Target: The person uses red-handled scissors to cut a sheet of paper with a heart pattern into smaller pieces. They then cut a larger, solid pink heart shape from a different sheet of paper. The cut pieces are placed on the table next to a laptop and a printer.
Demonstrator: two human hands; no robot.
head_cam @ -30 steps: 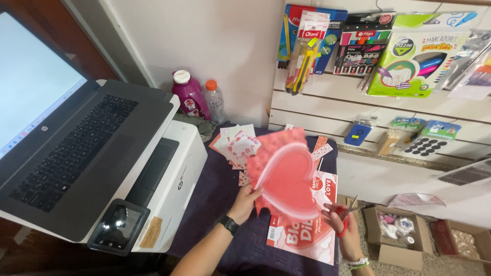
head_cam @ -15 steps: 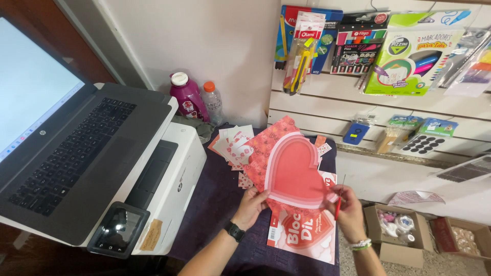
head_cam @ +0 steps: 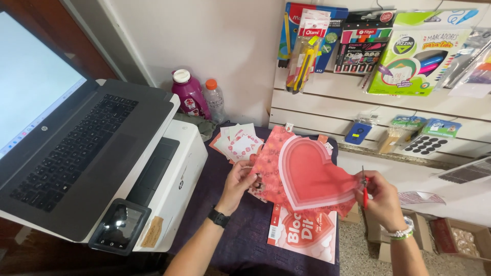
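Cloth point(head_cam: 240, 240) covers table beside printer point(head_cam: 174, 179), seemingly in shop.

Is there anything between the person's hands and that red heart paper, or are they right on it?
Nothing visible is between them. The left hand grips the heart-printed sheet at its left edge, and the right hand meets its right edge with red-handled scissors. The sheet is held above the purple cloth.

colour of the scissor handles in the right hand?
Red scissor handles in the right hand, seen from the head view.
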